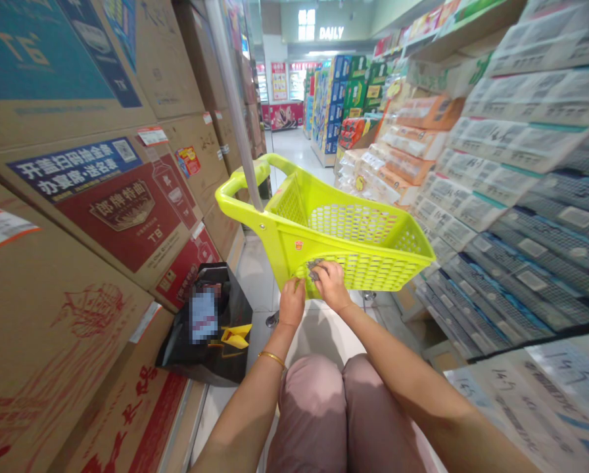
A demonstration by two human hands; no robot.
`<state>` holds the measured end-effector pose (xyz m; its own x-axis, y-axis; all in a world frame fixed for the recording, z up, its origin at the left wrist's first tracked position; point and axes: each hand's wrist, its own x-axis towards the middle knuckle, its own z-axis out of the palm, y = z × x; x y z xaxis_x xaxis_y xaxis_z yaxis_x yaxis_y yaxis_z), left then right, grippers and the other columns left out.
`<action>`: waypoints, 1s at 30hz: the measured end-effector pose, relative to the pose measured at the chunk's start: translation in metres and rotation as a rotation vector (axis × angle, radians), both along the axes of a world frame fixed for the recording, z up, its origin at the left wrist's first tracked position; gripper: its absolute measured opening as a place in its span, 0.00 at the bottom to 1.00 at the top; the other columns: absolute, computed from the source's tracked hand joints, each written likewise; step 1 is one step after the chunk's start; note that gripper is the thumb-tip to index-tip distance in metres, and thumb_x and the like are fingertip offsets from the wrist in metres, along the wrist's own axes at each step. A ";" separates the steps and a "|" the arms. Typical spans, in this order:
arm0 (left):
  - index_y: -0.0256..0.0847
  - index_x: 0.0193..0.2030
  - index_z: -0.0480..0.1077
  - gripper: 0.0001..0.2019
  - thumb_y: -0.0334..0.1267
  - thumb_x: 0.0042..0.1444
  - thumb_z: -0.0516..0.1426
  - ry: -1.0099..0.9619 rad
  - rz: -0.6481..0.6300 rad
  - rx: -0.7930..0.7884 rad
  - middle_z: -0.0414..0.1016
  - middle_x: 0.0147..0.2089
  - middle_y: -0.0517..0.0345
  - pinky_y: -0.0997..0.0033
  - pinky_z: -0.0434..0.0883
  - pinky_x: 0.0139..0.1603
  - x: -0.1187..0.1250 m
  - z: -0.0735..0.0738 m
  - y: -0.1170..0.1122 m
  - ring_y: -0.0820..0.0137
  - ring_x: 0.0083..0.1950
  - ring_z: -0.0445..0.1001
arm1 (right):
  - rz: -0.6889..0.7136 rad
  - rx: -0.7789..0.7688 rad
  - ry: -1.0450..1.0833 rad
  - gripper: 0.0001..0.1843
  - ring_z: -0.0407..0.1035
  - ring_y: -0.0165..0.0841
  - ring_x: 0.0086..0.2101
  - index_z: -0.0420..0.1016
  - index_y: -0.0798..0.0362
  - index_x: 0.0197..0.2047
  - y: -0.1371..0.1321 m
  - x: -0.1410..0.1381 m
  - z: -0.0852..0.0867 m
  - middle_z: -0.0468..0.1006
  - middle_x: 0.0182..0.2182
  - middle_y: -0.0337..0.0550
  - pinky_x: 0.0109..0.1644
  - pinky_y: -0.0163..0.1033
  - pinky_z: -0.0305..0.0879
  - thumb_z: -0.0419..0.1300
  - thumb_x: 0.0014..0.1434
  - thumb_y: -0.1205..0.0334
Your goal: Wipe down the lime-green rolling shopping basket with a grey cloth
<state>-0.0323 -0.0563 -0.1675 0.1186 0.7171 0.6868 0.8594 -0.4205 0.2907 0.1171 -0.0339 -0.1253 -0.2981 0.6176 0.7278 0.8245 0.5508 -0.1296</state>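
Both bare arms [413, 378] stretch forward and converge beyond the bent knees [310, 381]. The left grip [292, 302] is curled, its back facing up. The right grip [332, 286] sits just beside it, slightly further forward, angled inward, its fingers [327, 267] bent and close together. A narrow gap parts the two.

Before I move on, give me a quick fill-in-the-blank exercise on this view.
At the shopping cart, the wad in the right hand is coloured ____.
The hand nearest the bracelet is the person's ____.
The bag beside the stacked cartons is mainly coloured ____.
In Latin letters, the lit sign reads ____.
Missing words: grey; left; black; DAILY.
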 end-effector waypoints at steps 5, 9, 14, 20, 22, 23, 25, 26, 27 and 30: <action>0.36 0.53 0.66 0.16 0.32 0.65 0.43 -0.067 0.044 -0.028 0.72 0.50 0.42 0.56 0.70 0.52 0.009 -0.004 0.006 0.62 0.52 0.71 | -0.021 0.034 0.003 0.14 0.56 0.40 0.49 0.73 0.50 0.48 -0.004 -0.005 0.014 0.68 0.46 0.49 0.55 0.48 0.56 0.53 0.60 0.63; 0.35 0.52 0.66 0.15 0.31 0.65 0.43 -0.088 0.087 -0.057 0.70 0.51 0.39 0.54 0.69 0.52 0.011 0.000 0.011 0.60 0.52 0.70 | -0.022 0.018 -0.034 0.15 0.56 0.40 0.48 0.74 0.49 0.48 -0.001 -0.013 0.024 0.69 0.46 0.49 0.55 0.47 0.55 0.52 0.61 0.62; 0.35 0.47 0.69 0.13 0.30 0.64 0.46 0.010 0.111 -0.116 0.70 0.50 0.41 0.57 0.70 0.48 0.015 0.001 0.015 0.61 0.48 0.71 | 0.005 0.022 -0.081 0.14 0.57 0.39 0.47 0.75 0.49 0.47 0.007 -0.019 0.026 0.71 0.45 0.48 0.52 0.45 0.55 0.53 0.61 0.62; 0.36 0.45 0.70 0.13 0.31 0.64 0.45 0.003 0.138 -0.095 0.70 0.48 0.43 0.58 0.69 0.48 0.015 -0.003 0.027 0.62 0.47 0.68 | 0.041 -0.080 -0.159 0.14 0.55 0.39 0.48 0.74 0.46 0.49 0.019 -0.018 0.017 0.72 0.47 0.46 0.51 0.44 0.54 0.52 0.63 0.61; 0.37 0.44 0.70 0.12 0.30 0.64 0.45 0.011 0.109 -0.095 0.70 0.47 0.45 0.59 0.69 0.48 0.011 -0.002 0.033 0.63 0.47 0.68 | 0.040 -0.081 -0.170 0.14 0.55 0.39 0.48 0.73 0.47 0.50 0.023 -0.017 0.013 0.72 0.46 0.47 0.51 0.44 0.54 0.52 0.63 0.61; 0.37 0.44 0.70 0.13 0.30 0.64 0.45 0.017 0.093 -0.102 0.70 0.47 0.45 0.60 0.68 0.48 0.008 -0.001 0.036 0.63 0.47 0.68 | 0.037 -0.079 -0.174 0.14 0.55 0.39 0.48 0.74 0.48 0.49 0.026 -0.016 0.011 0.72 0.46 0.47 0.51 0.44 0.54 0.51 0.63 0.61; 0.38 0.44 0.70 0.12 0.30 0.64 0.46 0.035 0.071 -0.115 0.70 0.46 0.46 0.61 0.68 0.47 0.004 0.002 0.042 0.64 0.47 0.67 | 0.039 -0.079 -0.196 0.14 0.56 0.39 0.47 0.74 0.49 0.47 0.029 -0.013 0.003 0.72 0.45 0.47 0.50 0.44 0.55 0.51 0.64 0.61; 0.38 0.44 0.70 0.12 0.30 0.63 0.46 0.042 0.067 -0.116 0.70 0.46 0.46 0.61 0.68 0.47 0.003 0.003 0.044 0.64 0.46 0.67 | 0.044 -0.081 -0.216 0.13 0.56 0.39 0.47 0.75 0.49 0.47 0.030 -0.012 -0.003 0.72 0.45 0.47 0.50 0.44 0.55 0.51 0.64 0.62; 0.38 0.45 0.70 0.12 0.30 0.63 0.46 0.048 0.065 -0.113 0.70 0.45 0.47 0.62 0.68 0.47 0.001 0.004 0.046 0.64 0.46 0.67 | 0.050 -0.086 -0.239 0.13 0.57 0.39 0.47 0.75 0.50 0.46 0.030 -0.010 -0.009 0.73 0.45 0.47 0.49 0.44 0.55 0.51 0.63 0.62; 0.38 0.49 0.69 0.13 0.29 0.62 0.48 0.055 0.063 -0.087 0.70 0.45 0.48 0.65 0.68 0.47 -0.001 0.005 0.051 0.65 0.45 0.67 | 0.056 -0.112 -0.296 0.12 0.57 0.39 0.46 0.74 0.50 0.46 0.028 -0.005 -0.030 0.73 0.44 0.47 0.48 0.44 0.56 0.52 0.63 0.65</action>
